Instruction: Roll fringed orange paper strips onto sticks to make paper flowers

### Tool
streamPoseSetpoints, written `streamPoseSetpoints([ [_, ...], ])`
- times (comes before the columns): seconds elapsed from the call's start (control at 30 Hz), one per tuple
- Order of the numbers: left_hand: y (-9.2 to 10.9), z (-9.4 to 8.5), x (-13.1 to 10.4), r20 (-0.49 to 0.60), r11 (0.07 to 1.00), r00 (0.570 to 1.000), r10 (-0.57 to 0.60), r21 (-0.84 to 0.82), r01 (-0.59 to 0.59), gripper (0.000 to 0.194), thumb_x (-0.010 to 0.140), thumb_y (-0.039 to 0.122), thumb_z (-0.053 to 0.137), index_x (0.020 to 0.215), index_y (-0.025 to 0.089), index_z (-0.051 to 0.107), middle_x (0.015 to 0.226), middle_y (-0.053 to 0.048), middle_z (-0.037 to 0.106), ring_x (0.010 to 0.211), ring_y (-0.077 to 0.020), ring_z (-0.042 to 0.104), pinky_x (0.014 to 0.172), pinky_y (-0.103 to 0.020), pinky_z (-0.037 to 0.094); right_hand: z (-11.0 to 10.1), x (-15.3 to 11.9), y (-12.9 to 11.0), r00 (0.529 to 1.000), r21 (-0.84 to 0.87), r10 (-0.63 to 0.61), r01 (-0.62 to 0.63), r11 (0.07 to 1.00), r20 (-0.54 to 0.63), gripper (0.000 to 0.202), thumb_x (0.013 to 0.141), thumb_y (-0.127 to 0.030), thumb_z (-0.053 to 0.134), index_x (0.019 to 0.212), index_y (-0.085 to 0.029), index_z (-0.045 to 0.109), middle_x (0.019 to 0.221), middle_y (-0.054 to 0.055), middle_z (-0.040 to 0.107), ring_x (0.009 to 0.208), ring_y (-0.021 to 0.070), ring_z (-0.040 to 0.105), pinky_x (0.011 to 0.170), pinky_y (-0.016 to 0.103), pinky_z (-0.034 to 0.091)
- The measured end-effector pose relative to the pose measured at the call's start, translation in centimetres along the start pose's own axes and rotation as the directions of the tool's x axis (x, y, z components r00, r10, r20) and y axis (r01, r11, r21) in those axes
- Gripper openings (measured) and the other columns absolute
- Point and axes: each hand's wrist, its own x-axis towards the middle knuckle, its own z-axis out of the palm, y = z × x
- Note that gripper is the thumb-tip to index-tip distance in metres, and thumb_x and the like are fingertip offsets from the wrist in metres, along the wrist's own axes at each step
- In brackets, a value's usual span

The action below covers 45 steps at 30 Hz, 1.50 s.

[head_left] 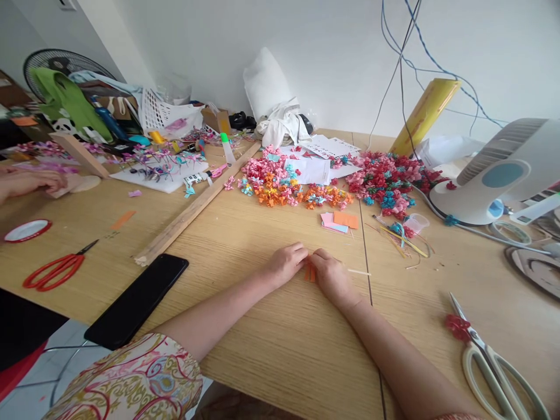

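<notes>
Both of my hands meet over the middle of the wooden table [245, 315]. My left hand [286, 265] is closed, its fingertips pinching at a small orange paper piece [310, 273]. From the other side my right hand [330, 274] is closed on the same orange piece, and its fingers cover part of it. A thin pale stick [359, 272] points out to the right of my right hand. Beyond my hands lie orange, pink and blue paper pieces [345, 220]. Farther back are heaps of small folded paper flowers [271, 181] in pink, red, orange and blue.
A black phone [137, 300], red-handled scissors [59, 269] and a wooden bar [196, 207] lie left. White-handled scissors [481, 344] and a white appliance [485, 181] are at right. Another person's hand [39, 181] is at the far left.
</notes>
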Motion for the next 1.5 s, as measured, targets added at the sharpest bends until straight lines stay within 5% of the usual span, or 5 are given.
streamPoseSetpoints([
  [0.3,0.33,0.08,-0.24,-0.02,0.998,0.999,0.034,0.049,-0.033,0.011,0.084,0.019,0.044,0.076,0.016,0.052,0.075,-0.001,0.05,0.068,-0.0107,0.05,0.062,-0.02,0.04,-0.15,-0.13,0.46,0.995,0.215,0.02,0.002,0.977,-0.1,0.017,0.084,-0.017,0.041,0.091,-0.02,0.057,0.09,0.003,0.055,0.08,0.0117,0.054,0.069,0.02,0.04],
  [1.1,0.08,0.43,-0.28,-0.078,0.999,0.996,0.049,0.025,-0.047,0.006,0.079,0.013,0.049,0.075,0.016,0.051,0.078,0.0,0.051,0.073,-0.0113,0.051,0.065,-0.02,0.041,0.49,-0.21,0.43,0.999,0.038,-0.034,0.036,0.999,-0.037,0.021,0.084,-0.014,0.036,0.094,-0.02,0.054,0.089,0.003,0.053,0.073,0.0113,0.053,0.061,0.019,0.036],
  [1.5,0.09,0.55,-0.33,-0.117,0.995,0.989,0.094,0.049,-0.089,0.008,0.082,0.016,0.046,0.074,0.016,0.05,0.076,0.0,0.05,0.07,-0.0111,0.051,0.063,-0.02,0.041,0.23,-0.03,0.98,0.988,0.268,-0.013,0.054,0.962,-0.155,0.011,0.081,-0.014,0.044,0.083,-0.019,0.053,0.085,0.002,0.053,0.074,0.0112,0.052,0.067,0.021,0.04],
])
